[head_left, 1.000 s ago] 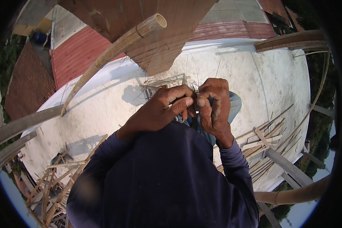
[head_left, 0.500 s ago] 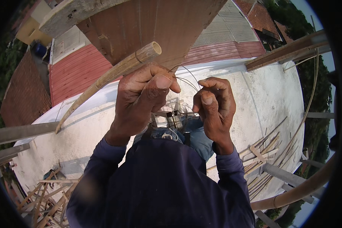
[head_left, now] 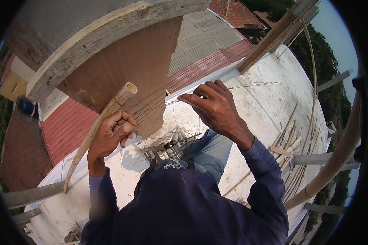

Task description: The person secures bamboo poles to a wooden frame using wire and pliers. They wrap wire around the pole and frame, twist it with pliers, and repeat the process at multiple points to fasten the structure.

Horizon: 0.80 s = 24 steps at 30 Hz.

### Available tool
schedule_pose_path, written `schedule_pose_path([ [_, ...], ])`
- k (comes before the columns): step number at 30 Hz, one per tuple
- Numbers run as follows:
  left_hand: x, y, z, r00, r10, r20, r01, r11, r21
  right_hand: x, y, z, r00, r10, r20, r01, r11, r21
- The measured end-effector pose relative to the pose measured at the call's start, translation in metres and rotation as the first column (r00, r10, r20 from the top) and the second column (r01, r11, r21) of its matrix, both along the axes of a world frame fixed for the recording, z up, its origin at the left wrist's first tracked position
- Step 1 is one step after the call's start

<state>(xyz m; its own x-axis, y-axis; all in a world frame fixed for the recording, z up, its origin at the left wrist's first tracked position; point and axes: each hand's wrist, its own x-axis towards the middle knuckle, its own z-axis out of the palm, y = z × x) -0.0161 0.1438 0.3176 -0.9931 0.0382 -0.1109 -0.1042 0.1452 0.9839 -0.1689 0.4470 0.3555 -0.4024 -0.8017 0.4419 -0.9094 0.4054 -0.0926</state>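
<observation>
left hand (head_left: 110, 136): fist closed | right hand (head_left: 214, 108): raised, fingers pinched

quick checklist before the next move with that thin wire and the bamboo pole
1. Left hand closed around the pale bamboo pole: ok.
2. Right hand pinching the thin dark wire: ok.
3. Wire looped fully round the pole: cannot tell.
4. Wire strand free of kinks: cannot tell.
5. Footing on the white concrete roof: cannot tell, feet hidden.
6. Loose bamboo strips lying beside the legs: not ok.
</observation>
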Motion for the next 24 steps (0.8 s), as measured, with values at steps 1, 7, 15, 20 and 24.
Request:
schedule_pose_path([
  [1,0.001,-0.005,-0.006,0.995,-0.099,0.009,0.098,0.991,0.094,0.005,-0.003,-0.007,0.998,0.026,0.055,-0.027,1.0,0.013],
  [7,-0.039,0.018,-0.037,0.986,-0.167,-0.005,0.158,0.923,0.351,0.061,-0.052,-0.056,0.906,0.412,0.096,-0.414,0.91,0.004],
  [15,-0.068,0.067,-0.031,0.912,-0.381,0.15,0.262,0.824,0.502,0.124,-0.106,-0.111,0.743,0.654,0.138,-0.62,0.752,-0.226],
  [20,-0.058,0.073,-0.045,0.957,-0.188,0.223,0.006,0.777,0.629,0.137,-0.104,-0.12,0.754,0.634,0.172,-0.595,0.77,-0.23],
  [24,-0.052,0.077,-0.051,0.956,-0.199,0.215,0.017,0.771,0.637,0.141,-0.097,-0.121,0.734,0.643,0.22,-0.61,0.766,-0.202],
])
